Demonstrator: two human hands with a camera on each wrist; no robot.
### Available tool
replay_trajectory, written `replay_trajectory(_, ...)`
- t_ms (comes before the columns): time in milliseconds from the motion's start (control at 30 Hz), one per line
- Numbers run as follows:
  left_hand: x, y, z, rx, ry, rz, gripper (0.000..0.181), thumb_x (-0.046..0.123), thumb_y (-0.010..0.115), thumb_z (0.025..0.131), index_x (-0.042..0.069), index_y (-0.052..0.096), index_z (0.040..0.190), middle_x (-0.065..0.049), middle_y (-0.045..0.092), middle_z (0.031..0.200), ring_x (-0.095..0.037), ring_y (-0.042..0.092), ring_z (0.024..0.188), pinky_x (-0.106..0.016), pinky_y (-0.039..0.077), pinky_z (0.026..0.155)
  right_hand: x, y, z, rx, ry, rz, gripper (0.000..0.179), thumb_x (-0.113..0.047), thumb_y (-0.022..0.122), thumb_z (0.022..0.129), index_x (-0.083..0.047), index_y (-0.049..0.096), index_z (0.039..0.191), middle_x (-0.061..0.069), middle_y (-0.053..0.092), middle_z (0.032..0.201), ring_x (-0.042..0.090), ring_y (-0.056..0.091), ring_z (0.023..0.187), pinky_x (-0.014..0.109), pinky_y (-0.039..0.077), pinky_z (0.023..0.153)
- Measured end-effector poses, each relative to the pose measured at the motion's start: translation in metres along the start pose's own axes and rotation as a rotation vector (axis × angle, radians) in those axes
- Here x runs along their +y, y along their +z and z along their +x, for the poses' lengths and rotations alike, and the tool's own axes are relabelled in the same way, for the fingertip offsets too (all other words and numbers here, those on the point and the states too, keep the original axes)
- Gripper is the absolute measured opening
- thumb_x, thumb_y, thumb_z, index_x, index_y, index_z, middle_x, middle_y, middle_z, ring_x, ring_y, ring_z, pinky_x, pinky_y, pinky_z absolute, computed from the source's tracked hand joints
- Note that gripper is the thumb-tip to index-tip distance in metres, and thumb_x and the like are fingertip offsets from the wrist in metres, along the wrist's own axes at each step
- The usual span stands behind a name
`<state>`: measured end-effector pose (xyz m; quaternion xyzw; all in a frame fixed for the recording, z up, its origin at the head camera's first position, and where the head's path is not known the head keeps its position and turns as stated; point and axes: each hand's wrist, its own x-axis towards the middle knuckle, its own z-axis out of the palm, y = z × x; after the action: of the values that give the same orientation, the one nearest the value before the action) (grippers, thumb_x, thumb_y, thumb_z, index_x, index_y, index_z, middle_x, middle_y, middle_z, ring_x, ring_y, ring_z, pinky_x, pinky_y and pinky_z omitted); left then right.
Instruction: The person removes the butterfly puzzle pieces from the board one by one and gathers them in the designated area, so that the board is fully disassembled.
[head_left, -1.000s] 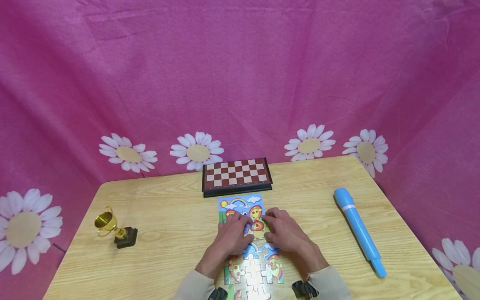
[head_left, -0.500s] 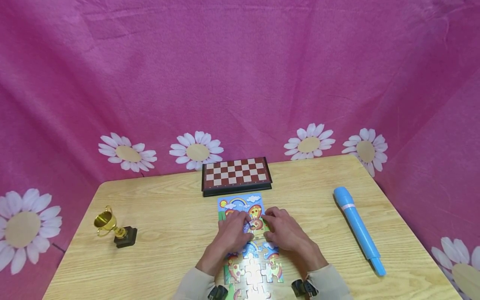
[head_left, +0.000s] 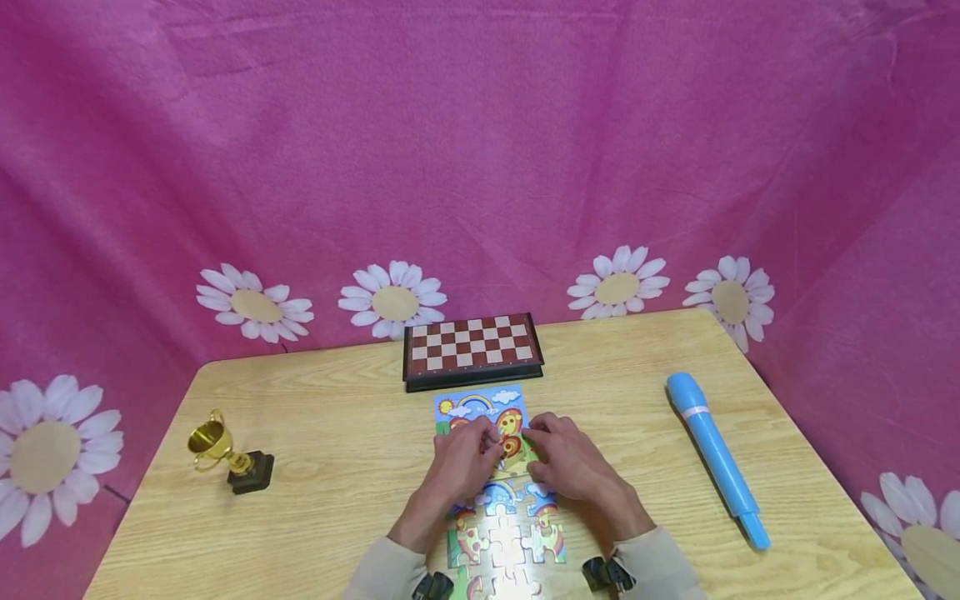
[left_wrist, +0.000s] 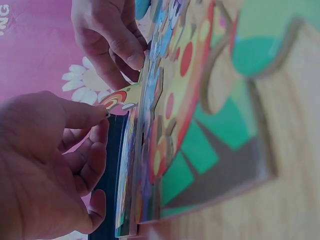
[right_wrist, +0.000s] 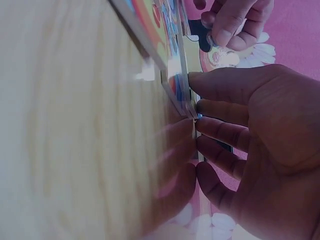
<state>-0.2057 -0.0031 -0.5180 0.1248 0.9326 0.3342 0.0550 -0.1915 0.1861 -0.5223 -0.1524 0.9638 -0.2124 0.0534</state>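
A butterfly jigsaw picture [head_left: 480, 398] lies on the wooden table between both hands. My left hand [head_left: 461, 462] pinches a yellow jigsaw piece with a red spiral [left_wrist: 117, 100] between thumb and fingertip. In the left wrist view, that piece is tilted up from the picture's surface. My right hand [head_left: 572, 467] rests along the picture's right edge with fingers spread, fingertips at the border. Below the picture, nearer to me, lies a second group of jigsaw pieces [head_left: 506, 546], partly joined and with gaps. My left hand covers the picture's lower left part in the head view.
A folded checkered game board [head_left: 472, 346] lies just behind the picture. A gold trophy cup [head_left: 213, 442] on a dark base stands at the left. At the right lies a blue microphone-shaped stick [head_left: 716, 458]. A pink flowered cloth [head_left: 480, 167] hangs behind the table.
My left thumb and fingertips have drawn together, and the spiral piece has come up from the picture's surface in their pinch. My right hand has stayed at the right edge.
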Motion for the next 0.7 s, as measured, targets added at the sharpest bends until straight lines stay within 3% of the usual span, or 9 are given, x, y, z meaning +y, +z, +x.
replay_trajectory(233, -0.003, -0.003, -0.004, 0.015, 0.022, 0.022, 0.028, 0.022, 0.056, 0.093, 0.025, 0.062, 0.12, 0.012, 0.058, 0.079, -0.012, 0.053, 0.084, -0.04, 0.029, 0.079, 0.0, 0.0, 0.001, -0.007, 0.014, -0.004, 0.05, -0.025, 0.071, 0.085, -0.009, 0.06, 0.131, 0.004, 0.054, 0.13, 0.02, 0.046, 0.11, 0.038, 0.041, 0.099)
replay_trajectory(467, -0.004, -0.008, -0.014, 0.004, 0.009, -0.007, 0.027, 0.025, 0.053, 0.094, 0.026, 0.064, 0.118, 0.012, 0.063, 0.088, -0.012, 0.052, 0.087, -0.037, 0.027, 0.079, -0.001, -0.001, -0.001, -0.018, 0.01, -0.011, 0.05, -0.023, 0.069, 0.086, -0.008, 0.059, 0.132, 0.005, 0.054, 0.131, 0.022, 0.047, 0.112, 0.04, 0.04, 0.1)
replay_trajectory(700, -0.007, -0.013, -0.027, -0.002, 0.008, -0.038, 0.024, 0.023, 0.053, 0.093, 0.024, 0.064, 0.114, 0.01, 0.061, 0.087, -0.011, 0.051, 0.084, -0.041, 0.034, 0.084, -0.001, -0.001, 0.0, -0.027, 0.02, -0.001, 0.05, -0.025, 0.068, 0.088, -0.009, 0.058, 0.134, 0.005, 0.053, 0.134, 0.022, 0.047, 0.116, 0.04, 0.039, 0.104)
